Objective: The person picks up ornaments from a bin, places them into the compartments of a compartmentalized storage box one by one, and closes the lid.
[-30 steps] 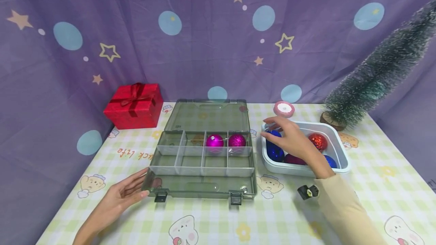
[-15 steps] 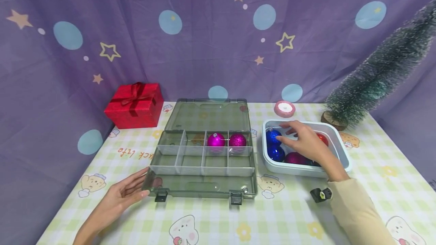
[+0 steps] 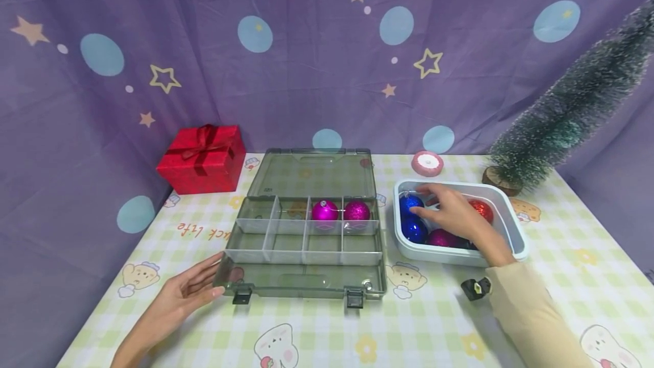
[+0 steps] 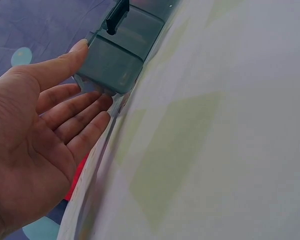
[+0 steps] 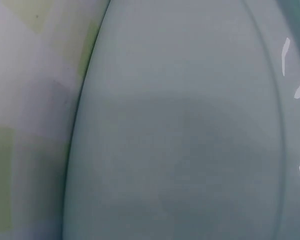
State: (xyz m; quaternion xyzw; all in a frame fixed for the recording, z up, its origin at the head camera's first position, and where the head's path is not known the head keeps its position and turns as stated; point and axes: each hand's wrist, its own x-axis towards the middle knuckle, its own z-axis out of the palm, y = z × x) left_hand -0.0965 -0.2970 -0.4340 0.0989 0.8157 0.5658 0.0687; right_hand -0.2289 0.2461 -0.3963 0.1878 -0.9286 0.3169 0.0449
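My right hand [image 3: 457,212] reaches into the pale blue tub [image 3: 513,226], its thumb and forefinger at the right side of a glittery blue bauble [image 3: 409,203]. Below that bauble lies a shiny blue one [image 3: 414,231], with a magenta bauble [image 3: 441,238] beside it and a red glittery bauble [image 3: 482,209] behind my hand. At the front left corner of a smoky divided plastic case [image 3: 286,274], my left hand [image 3: 174,300] rests with fingers extended. Two magenta baubles, one shiny [image 3: 324,213] and one glittery [image 3: 356,212], sit in separate back compartments of the case.
A red gift box [image 3: 204,161] stands at the back left. Behind the tub lie a pink ribbon spool [image 3: 427,163] and a small frosted tree [image 3: 552,124] on a wooden base. The case's lid [image 3: 314,172] lies back toward the purple curtain [image 3: 306,101].
My right hand has moved right and down from the tub's left rim, then slightly back left toward the glittery blue bauble. My left hand and the case have stayed put.
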